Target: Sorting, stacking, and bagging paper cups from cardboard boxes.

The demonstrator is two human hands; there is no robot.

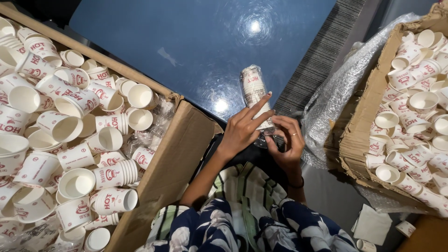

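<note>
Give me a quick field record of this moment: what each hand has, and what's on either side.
left hand: on the wrapped stack of paper cups, fingers spread over its lower part
right hand: gripping the plastic wrap at the stack's near end
stack pose: lying lengthwise over the dark blue glossy tabletop
left side: cardboard box full of loose white paper cups
right side: torn cardboard box of cups, lined with clear plastic

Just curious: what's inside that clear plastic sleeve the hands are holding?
A stack of white paper cups with red print fills the clear plastic sleeve. Its lower end is covered by the left hand and right hand.
</note>
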